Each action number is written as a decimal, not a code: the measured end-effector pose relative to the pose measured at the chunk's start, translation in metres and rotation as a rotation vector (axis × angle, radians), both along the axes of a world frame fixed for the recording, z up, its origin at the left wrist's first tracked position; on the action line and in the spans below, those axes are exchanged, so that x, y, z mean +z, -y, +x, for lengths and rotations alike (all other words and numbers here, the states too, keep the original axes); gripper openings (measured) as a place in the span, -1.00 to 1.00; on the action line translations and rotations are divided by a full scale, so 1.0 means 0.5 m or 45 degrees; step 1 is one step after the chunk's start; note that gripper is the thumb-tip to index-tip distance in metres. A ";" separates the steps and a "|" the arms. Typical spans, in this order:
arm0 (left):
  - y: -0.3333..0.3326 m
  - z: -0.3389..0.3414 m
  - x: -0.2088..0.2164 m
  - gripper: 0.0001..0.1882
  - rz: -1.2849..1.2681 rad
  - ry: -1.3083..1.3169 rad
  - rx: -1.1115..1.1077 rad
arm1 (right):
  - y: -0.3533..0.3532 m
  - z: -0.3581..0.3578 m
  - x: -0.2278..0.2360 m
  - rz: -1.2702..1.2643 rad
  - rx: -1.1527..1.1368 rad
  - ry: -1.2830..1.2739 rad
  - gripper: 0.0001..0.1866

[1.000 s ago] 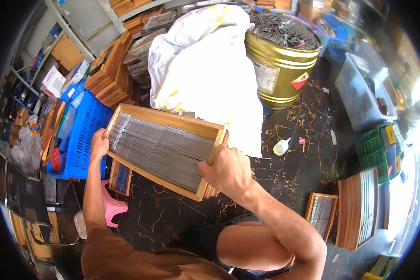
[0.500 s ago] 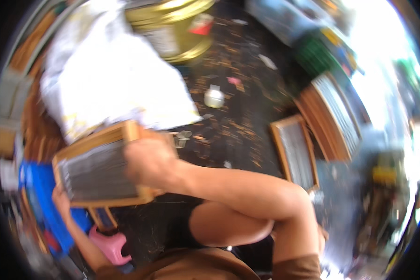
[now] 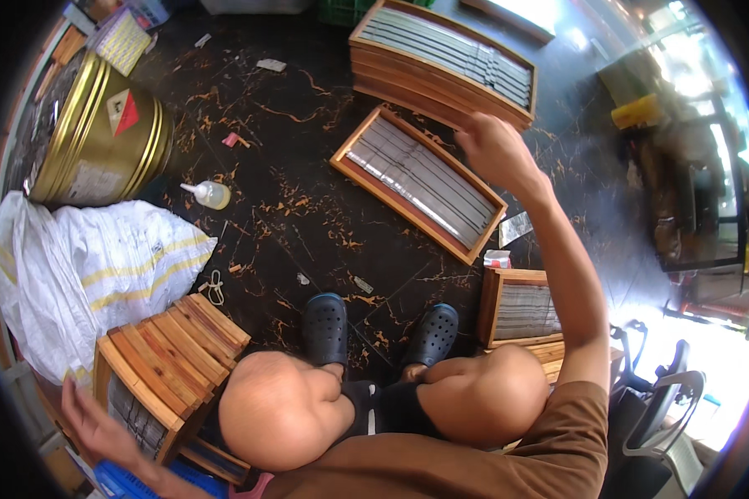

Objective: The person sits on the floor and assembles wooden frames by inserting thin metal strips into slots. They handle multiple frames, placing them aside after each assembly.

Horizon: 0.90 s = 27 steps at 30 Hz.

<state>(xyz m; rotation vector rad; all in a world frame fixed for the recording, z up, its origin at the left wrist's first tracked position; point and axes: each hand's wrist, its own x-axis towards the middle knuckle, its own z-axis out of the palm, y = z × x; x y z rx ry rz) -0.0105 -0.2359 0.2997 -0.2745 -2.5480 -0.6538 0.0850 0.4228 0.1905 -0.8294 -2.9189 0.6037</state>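
My right hand (image 3: 501,156) reaches out over the far right edge of a wooden-framed panel (image 3: 416,183) with thin grey strips across it, which lies flat on the floor. Its fingers curl downward beside a stack of similar framed panels (image 3: 441,71); their tips are hidden, so I cannot tell whether they grip anything. At the lower left, my left hand (image 3: 96,424) has its fingers stretched out and holds nothing. It is beside another stack of wooden-framed panels (image 3: 171,353), whose plain wooden edges face up; whether it touches them is unclear.
A white sack (image 3: 100,258) and gold metal drum (image 3: 100,133) stand at the left. On the dark, shaving-strewn floor is a small squeeze bottle (image 3: 212,195). More framed panels (image 3: 520,308) sit by my right knee, near a chair (image 3: 666,399). Blue plastic (image 3: 158,478) shows at lower left.
Both hands were at a wooden-framed panel on the left; both have let go. My right hand has swung across to the right. The view has turned right, and the left hand stays low left.
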 end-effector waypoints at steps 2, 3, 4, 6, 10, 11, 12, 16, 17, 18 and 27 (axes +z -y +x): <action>-0.226 -0.029 -0.039 -0.69 0.098 0.229 -0.324 | -0.036 0.091 -0.087 -0.118 -0.187 -0.112 -0.70; -0.324 -0.060 -0.086 -0.71 0.081 0.383 -0.431 | -0.028 0.135 -0.125 -0.466 -0.360 -0.037 -0.68; -0.438 -0.081 -0.135 -0.75 0.235 0.602 -0.527 | -0.016 0.182 -0.186 -0.745 -0.424 0.004 -0.69; -0.623 -0.139 -0.293 -0.79 0.497 0.844 -0.796 | 0.054 0.245 -0.289 -1.437 -0.663 0.007 -0.61; -0.849 -0.213 -0.555 -0.71 -0.123 0.944 -0.994 | 0.222 0.276 -0.470 -1.853 -0.768 0.049 -0.53; -0.883 -0.221 -0.599 -0.68 -0.268 0.849 -1.006 | 0.244 0.269 -0.481 -1.845 -0.727 0.151 -0.52; -0.901 -0.259 -0.653 -0.65 -0.373 0.663 -1.035 | 0.260 0.243 -0.483 -1.866 -0.720 0.116 -0.53; -0.972 -0.299 -0.768 -0.64 -0.456 0.745 -0.993 | 0.311 0.214 -0.503 -1.783 -0.632 0.058 -0.56; -0.994 -0.285 -0.779 -0.66 -0.537 0.716 -1.008 | 0.303 0.212 -0.510 -1.817 -0.632 0.065 -0.52; -0.997 -0.285 -0.783 -0.67 -0.629 0.677 -1.003 | 0.299 0.198 -0.505 -1.871 -0.707 0.032 -0.50; -0.856 -0.200 -0.693 -0.69 -0.765 0.804 -0.990 | 0.291 0.140 -0.513 -1.925 -1.465 -0.540 -0.24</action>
